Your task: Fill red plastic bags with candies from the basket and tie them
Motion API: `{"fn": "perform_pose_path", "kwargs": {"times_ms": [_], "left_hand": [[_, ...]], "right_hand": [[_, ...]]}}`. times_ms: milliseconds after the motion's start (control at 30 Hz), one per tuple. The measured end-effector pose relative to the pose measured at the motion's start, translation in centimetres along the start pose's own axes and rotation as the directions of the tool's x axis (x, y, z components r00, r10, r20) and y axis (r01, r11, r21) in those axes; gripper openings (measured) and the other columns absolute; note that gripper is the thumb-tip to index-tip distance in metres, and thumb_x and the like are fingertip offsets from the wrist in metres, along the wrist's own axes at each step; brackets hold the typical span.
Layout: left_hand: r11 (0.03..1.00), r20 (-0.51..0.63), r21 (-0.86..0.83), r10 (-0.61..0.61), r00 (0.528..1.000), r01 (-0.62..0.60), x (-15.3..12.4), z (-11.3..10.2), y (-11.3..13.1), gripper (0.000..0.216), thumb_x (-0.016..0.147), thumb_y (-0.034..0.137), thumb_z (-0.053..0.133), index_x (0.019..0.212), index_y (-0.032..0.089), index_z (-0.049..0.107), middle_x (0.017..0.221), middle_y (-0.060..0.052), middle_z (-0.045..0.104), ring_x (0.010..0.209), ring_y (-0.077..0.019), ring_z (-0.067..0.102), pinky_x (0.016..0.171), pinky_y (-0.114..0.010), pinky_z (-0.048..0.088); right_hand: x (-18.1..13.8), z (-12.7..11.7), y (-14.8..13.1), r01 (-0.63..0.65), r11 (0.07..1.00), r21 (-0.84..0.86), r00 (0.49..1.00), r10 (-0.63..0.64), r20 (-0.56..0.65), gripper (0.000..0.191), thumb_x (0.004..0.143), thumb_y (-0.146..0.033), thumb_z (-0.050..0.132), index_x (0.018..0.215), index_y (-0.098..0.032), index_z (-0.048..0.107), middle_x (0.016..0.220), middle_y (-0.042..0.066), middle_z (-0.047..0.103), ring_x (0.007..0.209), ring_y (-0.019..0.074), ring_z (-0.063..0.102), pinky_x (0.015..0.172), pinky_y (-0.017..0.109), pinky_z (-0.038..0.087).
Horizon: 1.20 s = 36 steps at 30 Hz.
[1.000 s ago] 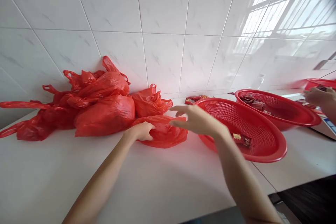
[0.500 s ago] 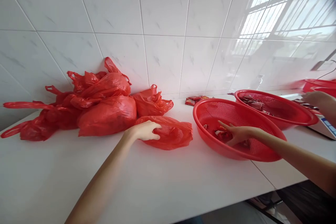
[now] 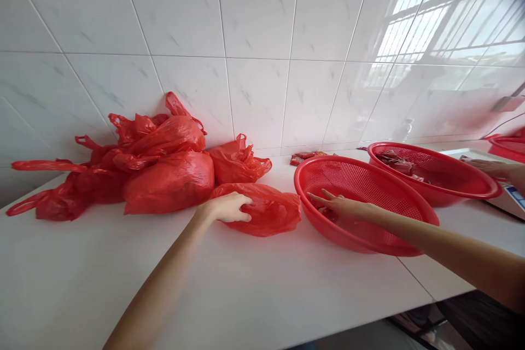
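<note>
My left hand (image 3: pixel 229 208) grips the near-left rim of a red plastic bag (image 3: pixel 266 221) lying on its side on the white table, its mouth towards the basket. My right hand (image 3: pixel 342 206) reaches into the nearer red perforated basket (image 3: pixel 389 238), at its left side. Its fingers are stretched and spread over small red packets (image 3: pixel 330 214), partly hidden beneath them. Left of the bag are several filled red plastic bags (image 3: pixel 168 183) in a pile, some tied, with another red bag (image 3: pixel 235 159) by the wall.
A second red basket (image 3: pixel 459 175) with small packets (image 3: pixel 400 164) stands behind the nearer one. At the far right, another person's hand (image 3: pixel 488 168) is over a tray-topped device (image 3: pixel 506 199). Loose red packets (image 3: pixel 305 157) lie by the tiled wall (image 3: pixel 254 93).
My right hand has moved left inside the basket, with packets now gathered at its left side. The basket has shifted slightly left. My left hand stays on the bag. The other person's hand has lowered.
</note>
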<state>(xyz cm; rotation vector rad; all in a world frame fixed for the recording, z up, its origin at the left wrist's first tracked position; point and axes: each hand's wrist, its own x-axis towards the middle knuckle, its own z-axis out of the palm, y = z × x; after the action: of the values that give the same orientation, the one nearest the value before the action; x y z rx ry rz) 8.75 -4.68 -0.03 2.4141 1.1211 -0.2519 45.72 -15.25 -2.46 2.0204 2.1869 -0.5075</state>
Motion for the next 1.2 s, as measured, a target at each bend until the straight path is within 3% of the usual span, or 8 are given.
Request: {"fn": "perform_pose_path", "kwargs": {"times_ms": [100,167,267,467,633,800,1033,1200], "left_hand": [[1.0,-0.004,-0.007,0.013,1.0,-0.013,0.0,0.1,-0.2,0.055,0.081,0.05,0.061,0.132,0.031,0.061,0.137,-0.005,0.061,0.11,-0.0254,0.064,0.079,-0.027,0.05],[1.0,-0.007,-0.008,0.015,1.0,-0.015,0.0,0.1,-0.2,0.052,0.081,0.05,0.061,0.129,0.031,0.063,0.133,-0.005,0.063,0.105,-0.0251,0.066,0.076,-0.028,0.05],[1.0,-0.011,0.0,0.007,1.0,-0.007,-0.1,0.0,-0.1,0.051,0.081,0.05,0.061,0.128,0.031,0.063,0.131,-0.006,0.064,0.103,-0.0253,0.067,0.075,-0.028,0.05],[1.0,-0.005,0.003,-0.012,1.0,0.012,-0.2,-0.1,0.1,0.053,0.08,0.049,0.062,0.129,0.029,0.063,0.137,-0.007,0.06,0.109,-0.0268,0.065,0.078,-0.029,0.05],[0.999,0.002,0.012,-0.038,0.999,0.038,-0.2,0.0,0.2,0.055,0.08,0.051,0.062,0.13,0.028,0.062,0.139,-0.008,0.059,0.11,-0.028,0.065,0.078,-0.029,0.051],[0.999,0.014,0.038,-0.029,0.999,0.028,-0.4,-0.1,0.4,0.053,0.081,0.049,0.059,0.13,0.028,0.062,0.135,-0.009,0.061,0.108,-0.0273,0.065,0.077,-0.029,0.051],[0.999,-0.002,0.021,-0.028,1.0,0.028,-0.4,-0.3,0.0,0.062,0.081,0.054,0.059,0.138,0.03,0.056,0.142,-0.006,0.057,0.117,-0.0276,0.061,0.085,-0.03,0.05],[1.0,-0.061,-0.006,0.005,0.998,-0.006,-1.2,-1.0,0.1,0.059,0.082,0.049,0.059,0.138,0.03,0.057,0.143,-0.004,0.057,0.124,-0.0261,0.057,0.09,-0.028,0.048]], "right_hand": [[0.9,-0.8,-0.7,0.125,0.992,0.032,0.988,-0.127,0.09,0.094,0.056,-0.018,0.074,0.146,-0.03,0.048,0.135,0.014,0.054,0.108,0.0295,0.061,0.08,0.032,0.05],[1.2,-1.2,-1.0,0.176,0.979,0.1,0.981,-0.182,0.061,0.078,0.058,-0.02,0.073,0.135,-0.026,0.06,0.119,0.011,0.062,0.095,0.0248,0.062,0.076,0.029,0.05],[1.5,-1.1,-1.0,0.169,0.97,0.175,0.986,-0.167,-0.028,0.055,0.061,-0.022,0.069,0.116,-0.023,0.069,0.097,0.006,0.065,0.083,0.0199,0.061,0.071,0.025,0.048],[2.4,-0.1,-0.8,0.208,0.967,0.148,0.974,-0.19,-0.125,0.034,0.063,-0.022,0.066,0.097,-0.018,0.071,0.094,0.006,0.064,0.078,0.0173,0.059,0.067,0.023,0.045],[2.4,0.0,-1.5,0.186,0.956,0.226,0.982,-0.174,-0.074,0.019,0.061,-0.018,0.061,0.08,-0.017,0.066,0.079,0.001,0.064,0.067,0.0135,0.055,0.057,0.021,0.041],[2.0,-1.2,-2.2,0.103,0.955,0.276,0.995,-0.095,-0.043,0.013,0.058,-0.018,0.065,0.071,-0.016,0.063,0.066,0.0,0.061,0.059,0.0127,0.055,0.052,0.021,0.042],[1.6,-3.5,-0.7,0.079,0.909,0.41,0.989,-0.019,-0.149,0.012,0.06,-0.023,0.069,0.064,-0.014,0.062,0.059,0.002,0.062,0.053,0.0141,0.059,0.046,0.022,0.044],[0.6,-5.8,0.4,0.133,0.75,0.648,0.984,-0.02,-0.18,0.027,0.063,-0.032,0.077,0.078,-0.012,0.067,0.065,0.004,0.068,0.058,0.0195,0.067,0.052,0.026,0.053]]}}
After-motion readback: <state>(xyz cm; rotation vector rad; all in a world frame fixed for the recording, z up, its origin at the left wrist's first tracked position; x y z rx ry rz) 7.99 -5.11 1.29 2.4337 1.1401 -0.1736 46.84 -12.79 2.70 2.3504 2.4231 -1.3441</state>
